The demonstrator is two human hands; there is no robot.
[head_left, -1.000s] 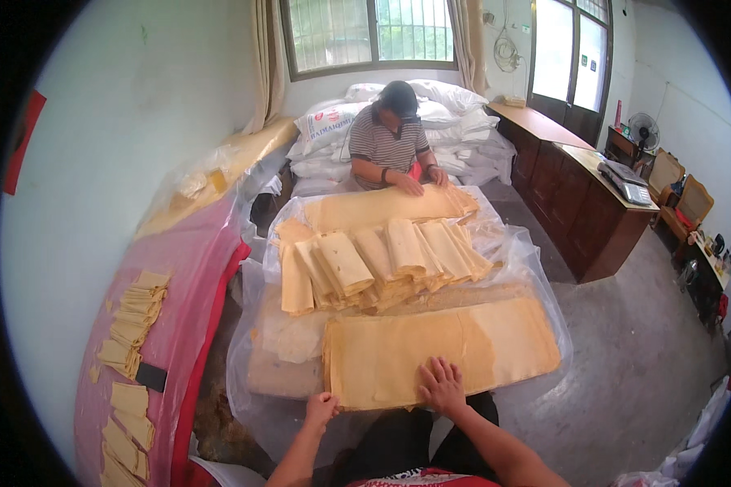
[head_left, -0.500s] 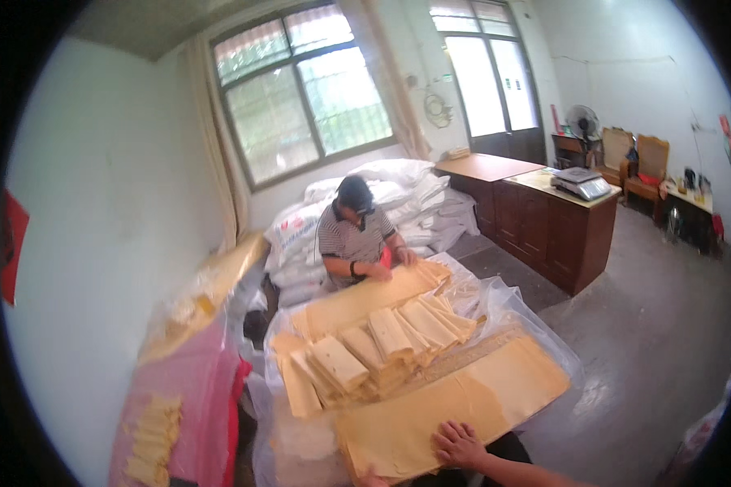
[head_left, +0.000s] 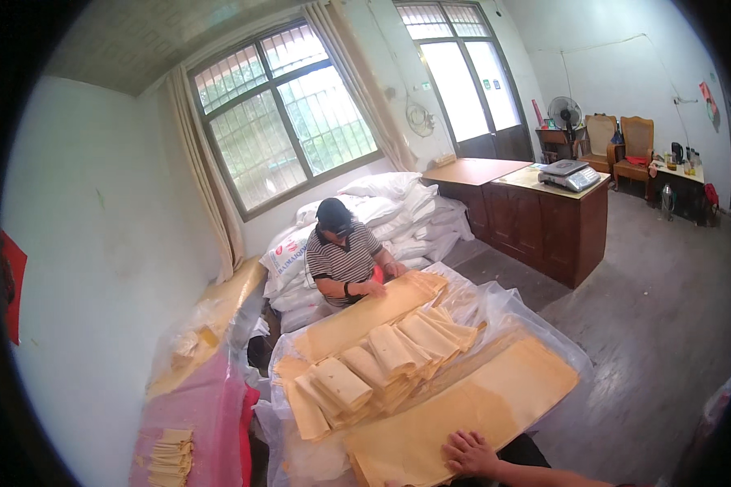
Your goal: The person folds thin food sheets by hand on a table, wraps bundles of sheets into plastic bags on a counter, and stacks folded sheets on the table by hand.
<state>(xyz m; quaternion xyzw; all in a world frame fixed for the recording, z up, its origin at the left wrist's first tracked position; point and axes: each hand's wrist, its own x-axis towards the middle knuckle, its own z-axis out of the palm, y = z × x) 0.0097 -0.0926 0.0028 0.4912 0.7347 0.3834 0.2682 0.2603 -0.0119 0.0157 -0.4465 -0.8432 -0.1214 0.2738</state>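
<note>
A long stack of thin, flexible tan sheets [head_left: 471, 398] lies across the near side of a plastic-covered table. My right hand [head_left: 469, 453] rests palm down on its near edge, fingers stretched out and slightly spread. Only a sliver of my left hand [head_left: 391, 484] shows at the bottom edge, by the stack's near left corner; its fingers are hidden. Beyond the stack, several folded tan bundles [head_left: 391, 351] lie overlapping in a row. Across the table a person in a striped shirt [head_left: 345, 258] has both hands on another long tan stack [head_left: 374, 315].
Clear plastic sheeting [head_left: 556, 331] hangs over the table's right edge. At left, a pink-covered surface [head_left: 191, 406] carries small tan strips [head_left: 170, 457]. White sacks [head_left: 390, 203] are piled behind the person. A brown counter [head_left: 544, 231] with a scale [head_left: 568, 174] stands at the back right.
The view has shifted a little, so the room sits differently in it. My right hand stays flat on the stack, while my left has slipped mostly below the lower edge.
</note>
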